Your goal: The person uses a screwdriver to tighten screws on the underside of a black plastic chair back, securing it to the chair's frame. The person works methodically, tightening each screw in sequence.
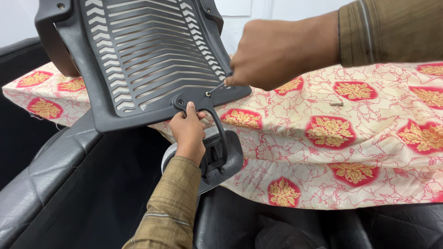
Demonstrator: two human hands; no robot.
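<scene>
A grey plastic chair back (138,55) with slotted ribs tilts over the edge of a cloth-covered table. My left hand (188,129) grips its lower bracket from below, thumb pressed on the plastic beside a screw hole. My right hand (272,53) is closed around a thin metal tool (217,87), whose tip sits in a screw on the chair back's lower edge. A curved grey lumbar piece (221,152) hangs under the bracket, partly hidden by my left wrist.
The table wears a cream cloth (341,138) with red and gold flower patches. A loose screw (337,104) lies on it to the right. Black padded seats (69,184) fill the lower left and bottom.
</scene>
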